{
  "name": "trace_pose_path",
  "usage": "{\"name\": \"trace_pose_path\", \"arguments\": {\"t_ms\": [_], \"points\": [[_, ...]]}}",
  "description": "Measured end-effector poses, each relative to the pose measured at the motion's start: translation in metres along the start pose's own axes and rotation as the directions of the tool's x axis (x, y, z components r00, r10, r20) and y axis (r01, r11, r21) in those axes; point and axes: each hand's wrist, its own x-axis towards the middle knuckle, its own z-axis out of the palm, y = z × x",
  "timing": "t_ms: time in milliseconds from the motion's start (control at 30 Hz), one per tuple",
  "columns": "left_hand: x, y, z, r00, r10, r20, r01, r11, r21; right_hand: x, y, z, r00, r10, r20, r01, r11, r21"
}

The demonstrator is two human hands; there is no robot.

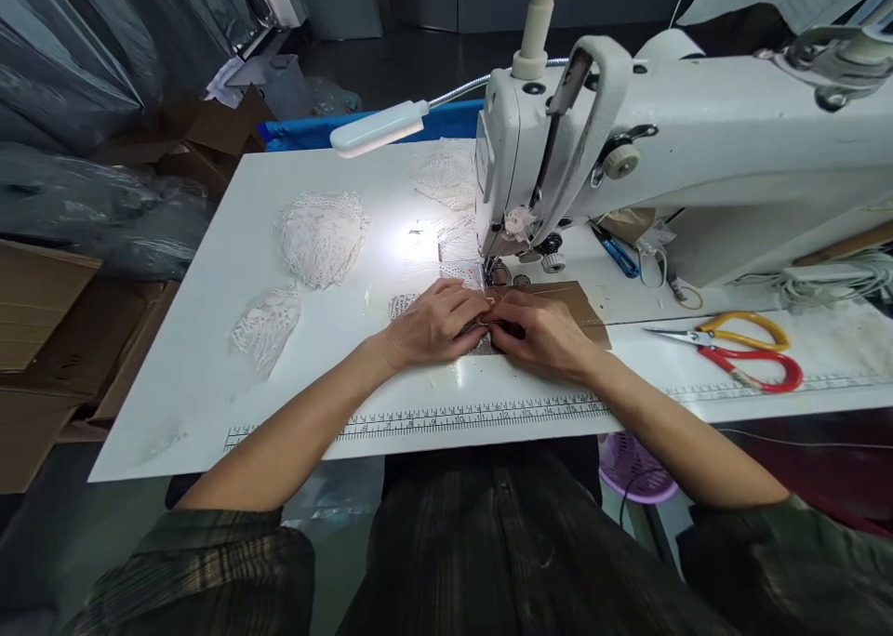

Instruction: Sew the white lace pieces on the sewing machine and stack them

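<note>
You work at the machine [698, 134] on the worktop [209, 357], left hand [436, 324] and right hand [540, 331] close together near the front edge, fingertips curled in and nearly meeting; what they pinch is too hidden to tell. Lace [403, 305] shows just beside your left hand, two lace bundles [322, 239] sit toward the left edge, and scissors [706, 337] lie near the front edge, right of your hands.

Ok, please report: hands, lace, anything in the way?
Left hand, right hand: close together at sewing machine, grip unclear. Lace: partly hidden by left hand. Scissors: off right, apart from hands.
</note>
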Motion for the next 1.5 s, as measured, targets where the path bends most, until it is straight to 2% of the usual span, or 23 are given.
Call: {"name": "trace_pose_path", "arguments": {"t_ms": [67,167,267,367,433,633,733,900,1100,1300,1400,1500], "points": [[-0.001,-0.003,0.001,0.999,-0.025,0.02,0.026,0.999,-0.026,0.001,0.004,-0.007,0.999,0.004,0.049,-0.009,0.994,0.105],[-0.002,-0.006,0.0,0.998,-0.057,0.017,0.058,0.997,-0.059,0.003,0.013,-0.024,0.986,0.122,0.118,-0.149,0.953,0.265],[-0.001,-0.004,-0.002,0.995,-0.099,0.002,0.099,0.992,-0.081,0.008,0.022,-0.041,0.965,0.226,0.131,-0.251,0.939,0.234],[-0.001,-0.002,-0.003,0.996,-0.085,-0.002,0.084,0.995,-0.052,0.013,0.028,-0.044,0.961,0.228,0.159,-0.259,0.941,0.216],[0.0,-0.001,-0.003,0.998,-0.058,-0.007,0.058,0.998,-0.002,0.016,0.03,-0.038,0.966,0.206,0.158,-0.234,0.954,0.189],[-0.001,-0.005,-0.003,0.999,-0.015,-0.031,0.018,0.997,0.069,0.01,0.04,-0.01,1.0,-0.001,-0.012,0.0,0.998,-0.056],[-0.002,-0.007,-0.003,0.999,0.011,-0.043,-0.007,0.997,0.075,0.008,0.043,-0.006,0.997,-0.071,0.0,0.071,0.991,-0.112],[-0.003,-0.009,-0.001,0.998,0.007,-0.068,-0.007,1.0,0.012,0.01,0.042,-0.008,0.996,-0.089,0.032,0.093,0.981,-0.17],[-0.002,-0.007,-0.003,0.999,-0.019,-0.026,0.017,0.999,-0.049,0.009,0.041,-0.008,0.995,-0.099,0.028,0.102,0.982,-0.156],[-0.001,-0.006,-0.003,1.0,0.013,-0.001,-0.013,1.0,0.005,0.004,0.039,-0.009,0.998,0.035,-0.057,-0.036,0.999,-0.017],[-0.002,-0.008,-0.001,1.0,0.018,0.003,-0.018,1.0,0.005,0.0,0.037,-0.01,0.998,-0.002,-0.059,0.005,0.999,0.052],[-0.003,-0.009,0.001,1.0,0.016,0.0,-0.016,1.0,0.026,-0.003,0.034,-0.01,0.997,-0.062,-0.043,0.064,0.997,0.047]]}}
